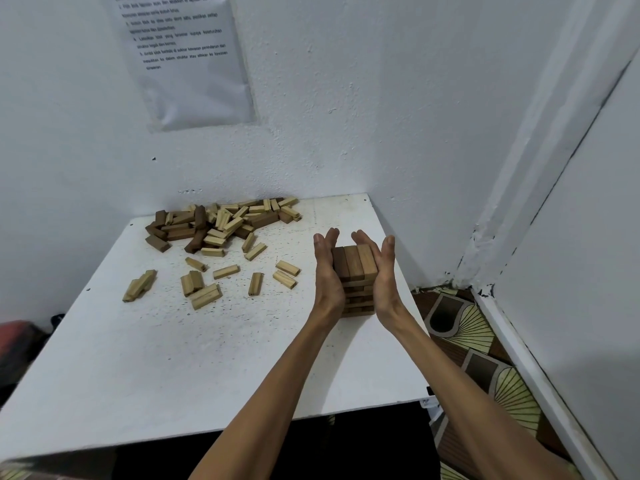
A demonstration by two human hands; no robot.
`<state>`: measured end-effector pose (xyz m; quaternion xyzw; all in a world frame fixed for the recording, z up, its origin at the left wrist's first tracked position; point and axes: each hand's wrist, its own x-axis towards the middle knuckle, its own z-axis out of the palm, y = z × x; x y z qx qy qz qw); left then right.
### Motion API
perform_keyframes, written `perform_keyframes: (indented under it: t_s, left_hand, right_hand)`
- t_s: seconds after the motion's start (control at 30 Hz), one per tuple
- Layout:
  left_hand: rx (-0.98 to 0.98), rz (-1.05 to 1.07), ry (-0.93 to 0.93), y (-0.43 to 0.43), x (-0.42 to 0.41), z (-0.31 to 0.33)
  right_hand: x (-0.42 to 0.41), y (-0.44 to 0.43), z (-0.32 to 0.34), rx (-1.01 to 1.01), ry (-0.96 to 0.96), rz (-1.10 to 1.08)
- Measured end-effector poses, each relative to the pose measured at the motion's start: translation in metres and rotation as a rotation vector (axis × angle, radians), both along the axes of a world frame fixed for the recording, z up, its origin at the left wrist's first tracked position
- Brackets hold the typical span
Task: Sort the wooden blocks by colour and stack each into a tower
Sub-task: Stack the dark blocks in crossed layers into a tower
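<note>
Both hands press flat, fingers straight, against opposite sides of the dark tower (356, 271) near the table's (173, 358) right edge: left hand (325, 271), right hand (379, 271). They hide its flanks. The far pile (221, 223) mixes pale and dark blocks; the wall sheet's (187, 53) print is unreadable.

Left hand (325, 268) and right hand (379, 268) press flat against a dark-block tower (355, 271). Mixed loose blocks (221, 223) lie far left on the white table (173, 358).

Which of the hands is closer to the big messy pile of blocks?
Left. The left hand presses the dark tower on its left side, facing the pile; the right hand presses its right side, farther away.
</note>
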<state>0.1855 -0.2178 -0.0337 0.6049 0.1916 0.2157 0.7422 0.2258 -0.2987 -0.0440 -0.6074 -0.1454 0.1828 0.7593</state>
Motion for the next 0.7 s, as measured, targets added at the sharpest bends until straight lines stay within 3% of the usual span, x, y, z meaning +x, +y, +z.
perform_keyframes:
  t_s: [0.6, 0.7]
  left_hand:
    - [-0.053, 0.009, -0.001, 0.001, -0.008, 0.004]
    - [-0.038, 0.008, 0.018, 0.01, -0.011, -0.003]
  right_hand:
    - [-0.004, -0.006, 0.0, -0.016, 0.047, -0.006]
    - [0.001, -0.015, 0.002, -0.077, -0.023, -0.023]
